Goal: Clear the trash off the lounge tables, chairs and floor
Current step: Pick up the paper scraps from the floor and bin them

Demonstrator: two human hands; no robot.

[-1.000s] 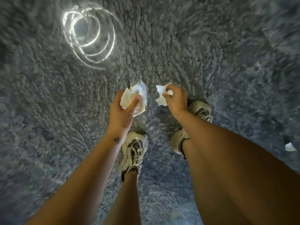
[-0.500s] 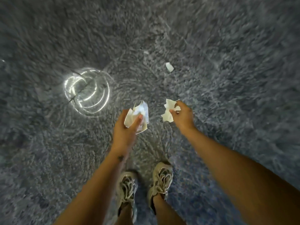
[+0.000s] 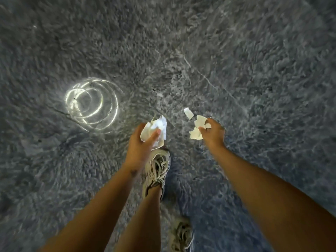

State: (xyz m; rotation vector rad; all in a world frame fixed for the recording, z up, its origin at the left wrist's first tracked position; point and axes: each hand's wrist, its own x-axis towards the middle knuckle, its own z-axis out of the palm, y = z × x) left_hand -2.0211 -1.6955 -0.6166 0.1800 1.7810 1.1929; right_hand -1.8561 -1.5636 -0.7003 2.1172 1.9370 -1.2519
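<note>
My left hand (image 3: 141, 142) grips a bunch of crumpled white paper (image 3: 156, 127) in front of me, thumb laid across it. My right hand (image 3: 213, 132) pinches a smaller wad of torn white paper scraps (image 3: 197, 129). On the grey floor just beyond my right hand lies a white paper scrap (image 3: 188, 113). A smaller pale scrap (image 3: 160, 95) lies on the floor a little farther ahead, blurred.
The floor (image 3: 254, 70) is dark grey speckled stone with thin pale veins. A bright ring-shaped light reflection (image 3: 91, 104) shines on it to my left. My two light sneakers (image 3: 157, 171) stand on the floor below my hands.
I have stepped forward: the white scrap on the floor now lies close to my right hand instead of well ahead. Both hands keep hold of their paper.
</note>
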